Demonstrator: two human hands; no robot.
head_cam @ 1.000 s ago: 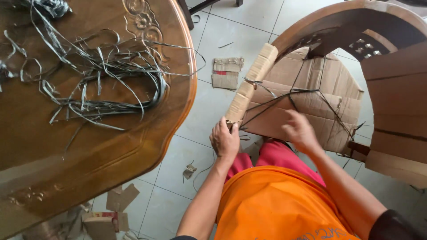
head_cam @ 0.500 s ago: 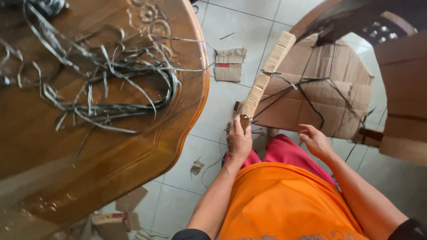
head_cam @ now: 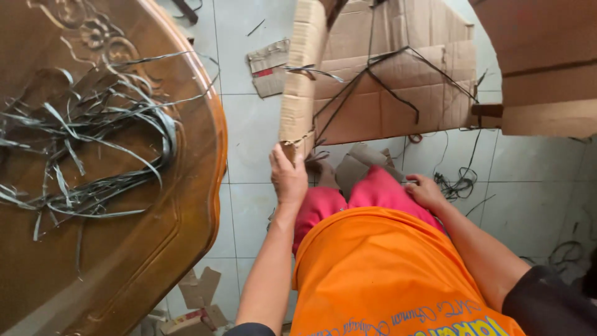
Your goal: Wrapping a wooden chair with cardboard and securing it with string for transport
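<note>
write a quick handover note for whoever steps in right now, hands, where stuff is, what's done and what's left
Left hand: gripping the bottom corner of the flattened brown cardboard stack tied with dark straps, held upright on its edge.
Right hand: off the stack, resting on the pink-trousered knee, holding nothing.
Things: loose grey plastic strapping strips piled on the round brown wooden table; dark strap offcuts on the tiled floor by the right hand; a torn cardboard scrap on the floor beyond.
Done: straps cross the stack's face.
Left: cannot tell whether the straps are tight or knotted, so check them.
</note>
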